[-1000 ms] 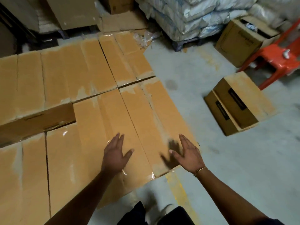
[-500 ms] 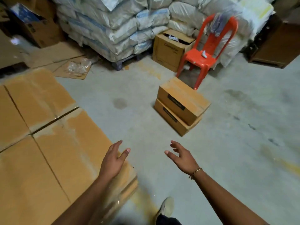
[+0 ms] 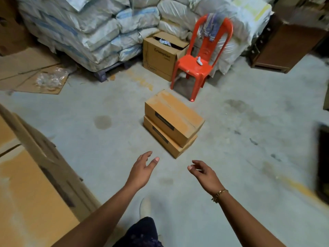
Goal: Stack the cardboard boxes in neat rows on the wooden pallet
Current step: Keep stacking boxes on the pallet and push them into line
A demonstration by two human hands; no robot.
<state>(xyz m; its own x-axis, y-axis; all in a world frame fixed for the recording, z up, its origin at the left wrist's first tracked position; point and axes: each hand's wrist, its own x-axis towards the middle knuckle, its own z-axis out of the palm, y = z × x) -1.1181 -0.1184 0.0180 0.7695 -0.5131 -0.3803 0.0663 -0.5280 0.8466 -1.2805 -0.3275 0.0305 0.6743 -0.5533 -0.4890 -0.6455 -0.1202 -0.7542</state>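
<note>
we are holding both hands out, the left hand (image 3: 142, 170) and the right hand (image 3: 204, 173) each spread loose and empty, facing twelve o'clock, where the top box (image 3: 176, 111) is resting on the lower box (image 3: 161, 138) on the floor (image 3: 249, 157) just before the red chair (image 3: 197, 66). we are judging it best to be taking the top box alone, palms clamping its short ends, then turning to the stacked rows (image 3: 26, 184) at nine o'clock, their pallet hidden
</note>
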